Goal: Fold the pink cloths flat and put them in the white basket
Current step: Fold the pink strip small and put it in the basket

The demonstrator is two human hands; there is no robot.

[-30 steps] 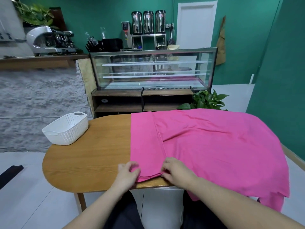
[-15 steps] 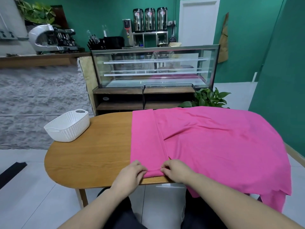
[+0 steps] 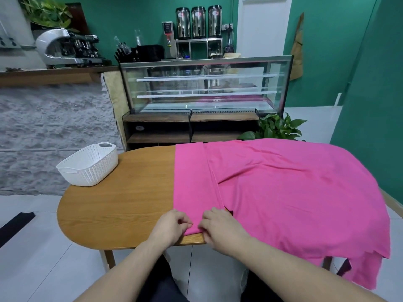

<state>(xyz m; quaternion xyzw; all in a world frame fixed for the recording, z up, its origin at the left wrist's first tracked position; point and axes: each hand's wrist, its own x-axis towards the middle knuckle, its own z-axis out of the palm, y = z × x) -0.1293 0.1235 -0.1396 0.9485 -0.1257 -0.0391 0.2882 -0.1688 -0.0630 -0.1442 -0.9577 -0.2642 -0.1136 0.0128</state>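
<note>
Wooden table fills the foreground; at its near edge the left hand and right hand each pinch the cloth hem with curled fingers, closer together than a second ago; soft, light fabric, best gripped at corners; far left, the basket waits.

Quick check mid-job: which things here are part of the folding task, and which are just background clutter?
Job:
pink cloth, spread over the table's right side
white basket, empty, far-left corner
left hand and right hand, pinching the cloth's near edge

Lying about:
wooden table
glass display case
potted plant
espresso machine
</note>
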